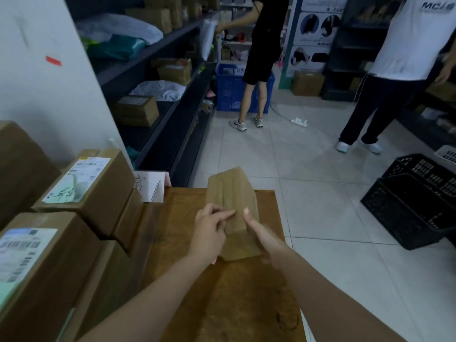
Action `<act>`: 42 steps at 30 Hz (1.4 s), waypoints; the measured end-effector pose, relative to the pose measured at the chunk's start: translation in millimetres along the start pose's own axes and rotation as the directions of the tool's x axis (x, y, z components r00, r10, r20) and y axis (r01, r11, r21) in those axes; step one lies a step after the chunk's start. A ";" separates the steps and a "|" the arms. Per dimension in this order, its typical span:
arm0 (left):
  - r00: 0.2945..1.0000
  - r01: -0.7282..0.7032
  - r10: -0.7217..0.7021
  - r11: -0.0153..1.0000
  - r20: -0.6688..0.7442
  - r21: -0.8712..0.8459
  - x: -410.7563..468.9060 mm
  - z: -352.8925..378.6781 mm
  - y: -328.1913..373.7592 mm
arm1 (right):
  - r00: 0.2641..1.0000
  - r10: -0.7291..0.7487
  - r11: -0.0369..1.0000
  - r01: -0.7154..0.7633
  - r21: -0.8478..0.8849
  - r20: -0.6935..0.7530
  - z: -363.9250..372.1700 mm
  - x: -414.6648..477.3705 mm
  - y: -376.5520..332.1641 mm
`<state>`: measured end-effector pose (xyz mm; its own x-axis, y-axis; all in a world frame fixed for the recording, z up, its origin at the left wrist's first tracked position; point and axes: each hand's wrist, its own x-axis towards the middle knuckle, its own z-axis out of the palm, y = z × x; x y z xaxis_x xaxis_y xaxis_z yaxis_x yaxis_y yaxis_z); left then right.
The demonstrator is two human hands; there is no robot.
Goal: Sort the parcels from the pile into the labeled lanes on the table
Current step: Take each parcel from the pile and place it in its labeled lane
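Gripping a small brown parcel (pixel 230 208) between both hands, left hand (pixel 209 230) and right hand (pixel 265 236) flanking it, above the wooden table (pixel 222 304)

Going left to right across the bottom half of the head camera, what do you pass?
Stacked labelled boxes → handwritten paper sign → left hand → held parcel → right hand → black crate.

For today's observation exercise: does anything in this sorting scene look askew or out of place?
The small brown parcel, held by the left hand and right hand, is tipped above the wooden table. A white object lies loose on the floor tiles.
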<state>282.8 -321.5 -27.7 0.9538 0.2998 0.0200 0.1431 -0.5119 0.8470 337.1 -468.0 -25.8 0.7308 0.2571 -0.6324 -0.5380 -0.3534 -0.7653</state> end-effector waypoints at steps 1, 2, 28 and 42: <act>1.000 -0.014 0.014 0.999 -0.021 0.033 -3.6 -1.7 0.0 | 0.998 0.027 0.998 -0.030 0.059 0.057 -0.7 -4.3 1.7; 0.998 0.003 -0.001 0.999 -0.055 0.032 -6.9 -4.2 0.0 | 0.994 0.062 0.991 -0.071 0.109 0.086 -3.1 -2.4 7.1; 0.921 0.334 -0.390 0.775 0.010 -0.537 -69.0 -76.9 16.5 | 0.973 -0.169 0.848 0.224 0.480 -0.155 40.9 -34.8 17.0; 0.911 -0.003 -0.292 0.702 -0.292 -0.712 -156.9 -239.4 48.0 | 0.797 -0.599 0.778 0.560 0.285 0.072 165.7 -156.5 -52.4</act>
<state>76.8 -200.4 137.0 0.7496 0.6577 -0.0744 -0.0904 0.2132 0.9728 181.2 -340.7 93.4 0.8747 0.4817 -0.0539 -0.1294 0.1250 -0.9837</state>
